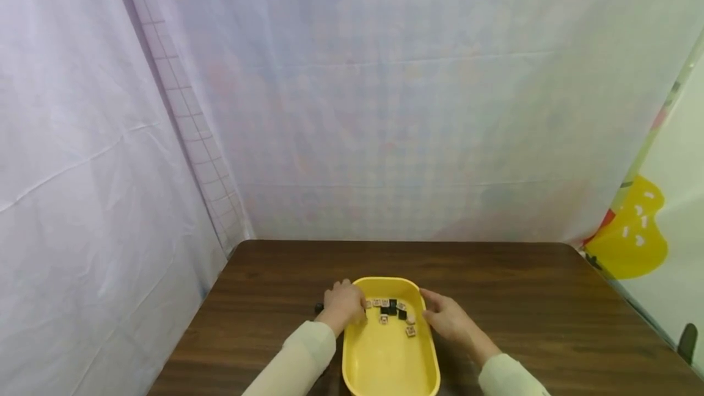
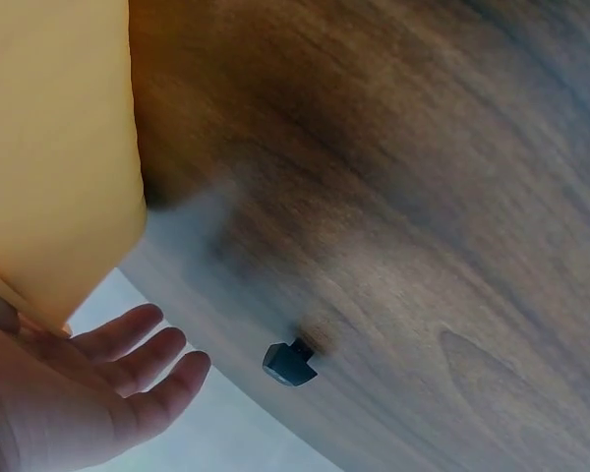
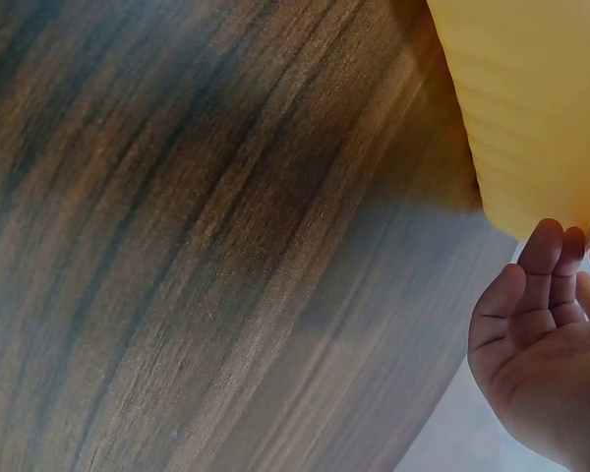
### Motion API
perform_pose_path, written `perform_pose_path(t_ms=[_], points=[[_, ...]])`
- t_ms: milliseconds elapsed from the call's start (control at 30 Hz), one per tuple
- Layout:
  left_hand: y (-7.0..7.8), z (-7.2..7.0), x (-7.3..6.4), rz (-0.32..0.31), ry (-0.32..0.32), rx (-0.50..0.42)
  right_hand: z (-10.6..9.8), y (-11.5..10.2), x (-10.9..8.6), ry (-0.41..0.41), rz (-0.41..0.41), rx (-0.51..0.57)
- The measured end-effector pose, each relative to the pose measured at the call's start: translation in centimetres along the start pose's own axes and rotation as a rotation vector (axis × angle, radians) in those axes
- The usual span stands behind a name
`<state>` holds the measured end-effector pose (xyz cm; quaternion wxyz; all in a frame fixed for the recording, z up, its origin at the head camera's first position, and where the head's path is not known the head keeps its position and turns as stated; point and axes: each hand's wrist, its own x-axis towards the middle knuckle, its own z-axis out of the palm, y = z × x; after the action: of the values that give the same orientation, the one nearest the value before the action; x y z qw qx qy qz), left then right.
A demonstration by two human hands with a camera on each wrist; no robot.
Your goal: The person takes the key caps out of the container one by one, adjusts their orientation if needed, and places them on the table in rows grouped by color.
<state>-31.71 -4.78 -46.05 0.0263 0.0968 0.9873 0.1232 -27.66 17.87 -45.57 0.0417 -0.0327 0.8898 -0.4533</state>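
The left hand (image 1: 342, 305) is clamped on the rim of the yellow tray (image 1: 390, 359), at about 10 o'clock if the middle of this tray is taken as the centre of the clock in the head view; in the left wrist view three of its fingers are slightly bent and spread along the outside. The right hand (image 1: 448, 321) pinches the same rim between 2 and 3 o'clock, with its fingertips (image 3: 542, 246) against the outer wall and the thumb on the other side of the edge. Both wrists come out of pale sleeves (image 1: 310, 347), from 7 and from 5 o'clock. Inside the tray, towards 12 o'clock, small white keycap-like pieces (image 1: 410, 331) with dark marks lie scattered, the nearest of them close to 3 o'clock, and among them are several black pieces (image 1: 403, 315). Just outside, beyond the left hand at 10 o'clock, one loose black keycap-like piece (image 2: 290, 365) lies on the dark wood-grain table (image 1: 506, 280). Whether the tray rests on this table or is held slightly above it, I cannot tell. Further away, a pale sheet (image 1: 396, 109) hangs behind the table at 12 o'clock, a white sheet (image 1: 82, 170) at 9 to 10 o'clock, and a yellow printed shape (image 1: 632, 234) shows between 2 and 3 o'clock.
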Motion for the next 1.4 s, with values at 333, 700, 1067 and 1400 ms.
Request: perform_pose_path(t_ms=[333, 700, 1067, 1400], points=[[-0.2, -0.6, 0.1, 0.052, 0.058, -0.131, -0.1, 0.2, 0.2, 0.015, -0.017, -0.001], [-1.0, -3.3, 1.0, 0.223, 0.186, -0.388, -0.2, 0.3, 0.3, 0.016, -0.011, 0.040], [-4.6, -5.8, 0.9, 0.194, 0.223, -0.552, 0.0, -0.6, 1.1, -0.018, -0.002, 0.000], [-8.4, -6.0, 0.7, -0.009, 0.296, -0.685, -0.2, -0.7, 1.3, -0.006, -0.007, -0.020]])
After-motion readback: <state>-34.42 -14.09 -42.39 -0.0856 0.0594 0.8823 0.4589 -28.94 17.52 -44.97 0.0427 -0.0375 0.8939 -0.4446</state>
